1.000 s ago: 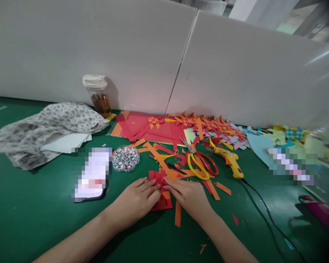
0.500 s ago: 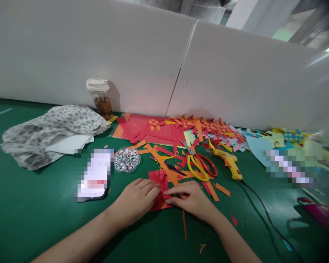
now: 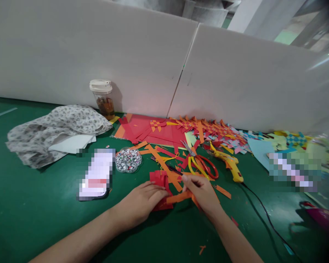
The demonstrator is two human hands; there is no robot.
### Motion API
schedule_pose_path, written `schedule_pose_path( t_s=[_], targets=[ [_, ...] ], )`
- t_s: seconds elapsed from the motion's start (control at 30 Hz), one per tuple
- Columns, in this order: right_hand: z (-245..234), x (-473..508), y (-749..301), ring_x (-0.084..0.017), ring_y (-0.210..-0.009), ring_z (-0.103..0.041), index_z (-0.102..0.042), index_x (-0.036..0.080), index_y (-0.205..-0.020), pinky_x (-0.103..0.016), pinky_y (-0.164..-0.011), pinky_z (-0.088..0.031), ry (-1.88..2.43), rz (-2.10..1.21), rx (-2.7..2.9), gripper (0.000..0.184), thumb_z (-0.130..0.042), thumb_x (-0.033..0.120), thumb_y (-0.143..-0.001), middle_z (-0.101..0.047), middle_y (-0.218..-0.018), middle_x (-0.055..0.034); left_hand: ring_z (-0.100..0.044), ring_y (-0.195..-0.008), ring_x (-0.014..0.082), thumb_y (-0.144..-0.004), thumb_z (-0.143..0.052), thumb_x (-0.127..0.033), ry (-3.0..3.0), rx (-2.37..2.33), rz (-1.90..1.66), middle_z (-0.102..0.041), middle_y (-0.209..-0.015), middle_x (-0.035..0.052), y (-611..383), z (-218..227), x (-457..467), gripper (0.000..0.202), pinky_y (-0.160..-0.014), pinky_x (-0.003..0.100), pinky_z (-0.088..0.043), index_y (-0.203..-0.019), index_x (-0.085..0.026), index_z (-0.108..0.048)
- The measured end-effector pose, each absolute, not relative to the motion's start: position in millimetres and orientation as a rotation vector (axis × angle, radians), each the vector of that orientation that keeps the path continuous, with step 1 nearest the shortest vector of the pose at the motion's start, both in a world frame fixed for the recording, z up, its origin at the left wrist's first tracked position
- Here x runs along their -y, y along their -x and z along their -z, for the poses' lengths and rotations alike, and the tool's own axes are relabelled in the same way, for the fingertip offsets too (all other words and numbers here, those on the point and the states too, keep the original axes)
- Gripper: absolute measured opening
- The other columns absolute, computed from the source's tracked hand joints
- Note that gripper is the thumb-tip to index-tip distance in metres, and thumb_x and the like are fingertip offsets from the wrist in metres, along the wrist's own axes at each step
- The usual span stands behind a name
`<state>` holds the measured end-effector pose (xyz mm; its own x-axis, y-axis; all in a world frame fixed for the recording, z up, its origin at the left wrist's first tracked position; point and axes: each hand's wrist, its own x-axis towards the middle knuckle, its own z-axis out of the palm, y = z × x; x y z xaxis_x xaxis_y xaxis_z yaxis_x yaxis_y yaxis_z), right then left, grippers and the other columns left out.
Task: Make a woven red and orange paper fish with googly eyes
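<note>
My left hand (image 3: 142,202) lies flat, fingers stretched, pressing down a bundle of red paper strips (image 3: 159,179) on the green table (image 3: 30,215). My right hand (image 3: 201,191) is closed in a pinch on an orange paper strip (image 3: 178,197), lifted slightly and running left toward the red strips. More loose orange and red strips (image 3: 160,159) lie just beyond both hands.
Scissors with yellow and red handles (image 3: 201,166) and a yellow glue gun (image 3: 227,164) with a black cord lie right of the hands. A round case of googly eyes (image 3: 128,159), a phone, patterned cloth (image 3: 52,129), a lidded cup (image 3: 103,98), woven paper pieces (image 3: 214,128) and white partition boards surround them.
My right hand lifted off the red strips, took up an orange strip and moved it up and to the right. My left hand stayed pressed on the red strips.
</note>
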<state>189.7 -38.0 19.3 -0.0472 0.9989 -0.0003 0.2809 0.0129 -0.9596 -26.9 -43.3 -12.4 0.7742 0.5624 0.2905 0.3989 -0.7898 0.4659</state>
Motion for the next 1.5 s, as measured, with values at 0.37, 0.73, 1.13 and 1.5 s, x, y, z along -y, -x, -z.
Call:
schedule_pose_path(
  t_s=[0.37, 0.73, 1.13, 1.5],
  targets=[
    [-18.7, 31.0, -194.5, -0.006, -0.032, -0.036, -0.043, 0.021, -0.060, -0.020, -0.032, -0.026, 1.322, -1.272, 0.659, 0.036, -0.060, 0.050, -0.072, -0.049, -0.049, 0.0058, -0.053, -0.110, 0.0161, -0.088, -0.035, -0.006, -2.720, -0.707, -0.520, -0.058, -0.122, 0.0051, 29.5, 5.3, 43.2, 0.054, -0.096, 0.033, -0.040, -0.138, -0.023, -0.025],
    [-18.2, 27.6, -197.4, -0.006, -0.041, -0.033, -0.051, 0.022, -0.077, -0.020, -0.038, -0.030, 1.210, -1.152, 0.489, 0.021, -0.057, 0.040, -0.069, -0.044, -0.059, 0.0073, -0.053, -0.111, 0.0150, -0.092, -0.034, -0.012, -2.745, -0.734, -0.507, -0.058, -0.122, 0.0040, 29.3, 4.7, 44.0, 0.041, -0.097, 0.033, -0.039, -0.132, -0.022, -0.035],
    [-12.8, 27.1, -201.0, -0.011, -0.054, -0.048, -0.048, 0.022, -0.074, -0.023, -0.044, -0.039, 1.185, -1.016, 0.571, 0.020, -0.062, 0.033, -0.065, -0.052, -0.073, 0.0025, -0.054, -0.109, 0.0162, -0.093, -0.035, -0.013, -2.734, -0.708, -0.553, -0.059, -0.120, 0.0056, 29.4, 3.1, 44.4, 0.036, -0.092, 0.032, -0.043, -0.127, -0.020, -0.040],
    [-9.3, 26.0, -199.0, -0.011, -0.072, -0.052, -0.055, 0.021, -0.077, -0.023, -0.068, -0.044, 1.306, -0.778, 0.724, 0.028, -0.075, 0.031, -0.061, -0.051, -0.075, 0.0044, -0.055, -0.108, 0.0168, -0.093, -0.034, -0.013, -2.734, -0.711, -0.553, -0.060, -0.119, 0.0065, 29.4, 7.4, 44.1, 0.036, -0.092, 0.033, -0.043, -0.127, -0.020, -0.040]
  ],
)
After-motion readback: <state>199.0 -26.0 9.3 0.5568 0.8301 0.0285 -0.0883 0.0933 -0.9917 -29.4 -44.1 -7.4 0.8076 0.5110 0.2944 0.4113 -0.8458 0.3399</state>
